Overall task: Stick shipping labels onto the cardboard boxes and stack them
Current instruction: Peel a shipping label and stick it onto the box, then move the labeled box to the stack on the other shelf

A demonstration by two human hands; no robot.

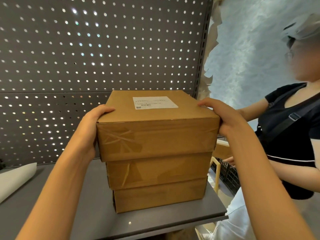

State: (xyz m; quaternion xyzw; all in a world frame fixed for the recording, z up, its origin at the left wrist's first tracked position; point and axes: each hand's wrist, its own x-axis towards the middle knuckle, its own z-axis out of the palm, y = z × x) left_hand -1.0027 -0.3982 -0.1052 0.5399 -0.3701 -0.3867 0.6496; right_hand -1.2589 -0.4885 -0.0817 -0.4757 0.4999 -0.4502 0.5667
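Note:
Three brown cardboard boxes stand stacked on a grey shelf (86, 213). The top box (155, 135) carries a white shipping label (154, 102) on its lid, toward the far side. My left hand (91, 129) grips the top box's left side, thumb over the upper edge. My right hand (223, 116) grips its right side the same way. The top box sits slightly left of the middle box (157, 170), which overhangs the bottom box (159, 196). No labels show on the lower two boxes.
A grey perforated back panel (86, 58) rises behind the shelf. A roll of white backing paper (15, 177) lies at the left. Another person in a black top (290, 135) stands close at the right, holding a cardboard piece (222, 150). The shelf's right edge is just beside the stack.

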